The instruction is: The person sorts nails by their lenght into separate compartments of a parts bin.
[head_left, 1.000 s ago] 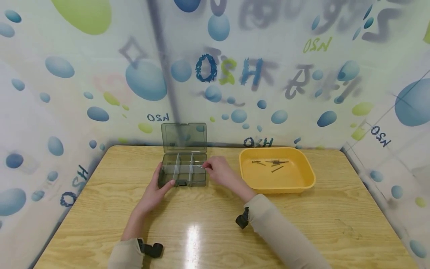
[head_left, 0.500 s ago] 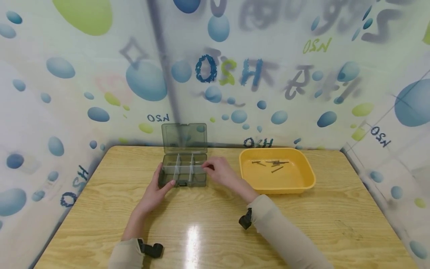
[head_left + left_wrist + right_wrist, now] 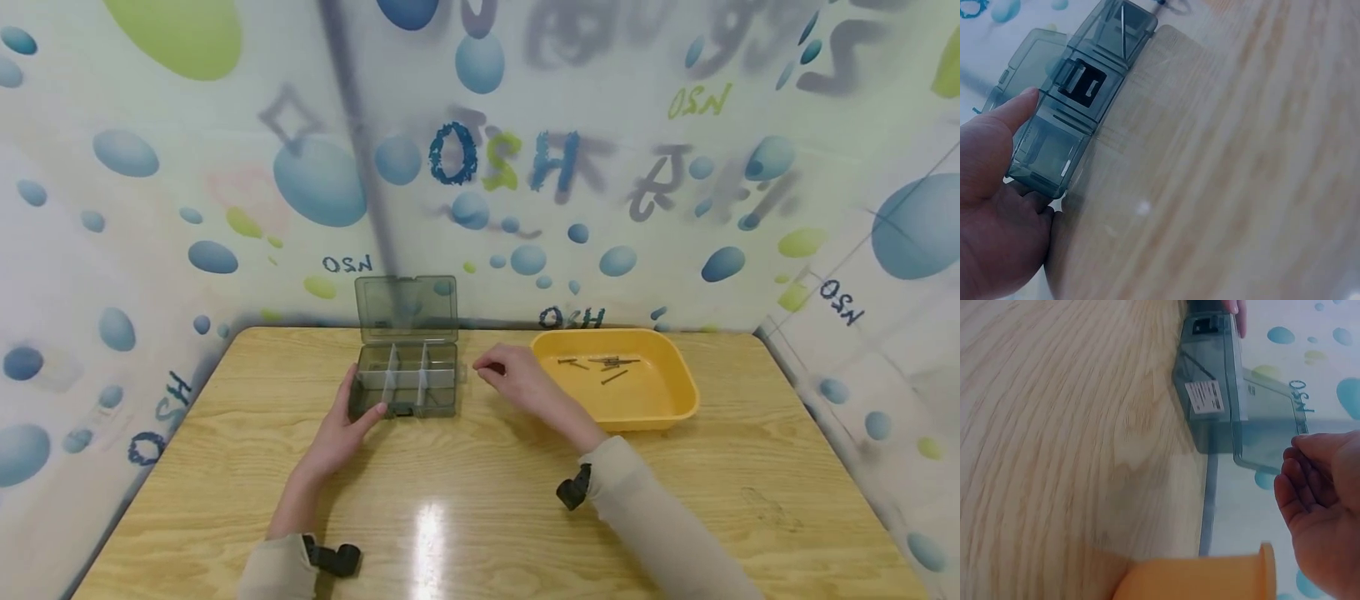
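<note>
A grey see-through compartment box (image 3: 431, 408) stands at the table's back edge, its lid (image 3: 408, 304) raised. My left hand (image 3: 333, 433) grips the box's left end, thumb on the front corner and fingers round the side. One long thin screw (image 3: 1124, 31) leans inside a front compartment, seen through the wall; in the right wrist view the same screw (image 3: 1197, 364) is a dark line. My right hand (image 3: 517, 379) hovers between the box and a yellow tray (image 3: 618, 423), fingers loosely bent, with nothing visible in them. Several dark screws (image 3: 615, 362) lie in the tray.
White dividers (image 3: 405, 377) split the box into compartments. A label (image 3: 1205, 397) is on its right end. The patterned wall (image 3: 510, 250) rises right behind the wooden table (image 3: 420, 492), close to the raised lid.
My right hand has let go of a screw over the box's right side and moved right, toward the tray. My left hand has kept its grip on the box.
</note>
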`<action>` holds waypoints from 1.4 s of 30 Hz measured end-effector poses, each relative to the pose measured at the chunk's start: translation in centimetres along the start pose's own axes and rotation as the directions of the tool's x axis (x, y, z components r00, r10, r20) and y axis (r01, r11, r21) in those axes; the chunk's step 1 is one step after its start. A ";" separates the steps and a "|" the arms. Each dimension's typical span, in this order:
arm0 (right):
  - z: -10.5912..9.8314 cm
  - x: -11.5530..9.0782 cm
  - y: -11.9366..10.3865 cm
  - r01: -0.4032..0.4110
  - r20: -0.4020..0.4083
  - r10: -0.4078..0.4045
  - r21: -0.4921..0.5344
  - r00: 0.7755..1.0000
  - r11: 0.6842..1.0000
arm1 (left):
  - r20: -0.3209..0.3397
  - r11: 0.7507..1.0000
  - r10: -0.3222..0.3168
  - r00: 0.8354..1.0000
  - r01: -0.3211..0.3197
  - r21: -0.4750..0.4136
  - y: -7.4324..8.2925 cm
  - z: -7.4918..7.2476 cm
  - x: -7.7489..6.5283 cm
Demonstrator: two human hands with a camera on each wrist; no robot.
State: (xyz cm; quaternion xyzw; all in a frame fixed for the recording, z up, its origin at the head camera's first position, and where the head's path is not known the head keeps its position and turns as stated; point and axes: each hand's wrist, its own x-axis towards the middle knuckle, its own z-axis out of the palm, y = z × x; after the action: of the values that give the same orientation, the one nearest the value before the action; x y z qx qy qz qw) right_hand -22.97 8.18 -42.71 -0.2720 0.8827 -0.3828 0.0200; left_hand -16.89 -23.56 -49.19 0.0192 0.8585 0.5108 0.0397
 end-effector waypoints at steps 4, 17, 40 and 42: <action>-1.2 -0.8 0.7 -0.050 -0.019 0.050 0.029 0.999 0.998 | -0.001 1.000 0.003 1.000 -0.003 0.001 0.0 -0.2 0.0; -4.7 -3.5 4.2 -0.095 -0.141 0.106 0.082 0.984 0.992 | -0.014 1.000 0.001 1.000 -0.001 0.006 0.2 -0.2 -0.2; -8.4 -6.8 9.0 -0.220 -0.142 0.226 0.061 0.964 0.974 | 0.005 1.000 0.002 1.000 -0.002 0.002 0.2 -0.1 -0.1; -8.7 -7.0 9.3 -0.240 -0.134 0.247 0.066 0.960 0.969 | 0.006 1.000 -0.003 1.000 0.003 0.006 0.1 -0.1 -0.1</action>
State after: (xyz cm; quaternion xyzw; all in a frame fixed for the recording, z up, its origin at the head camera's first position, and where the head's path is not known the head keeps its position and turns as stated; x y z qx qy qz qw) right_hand -23.49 22.62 -44.19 -0.1331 0.8990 -0.4171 0.0109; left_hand -16.83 -23.58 -49.04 0.0196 0.8599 0.5082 0.0432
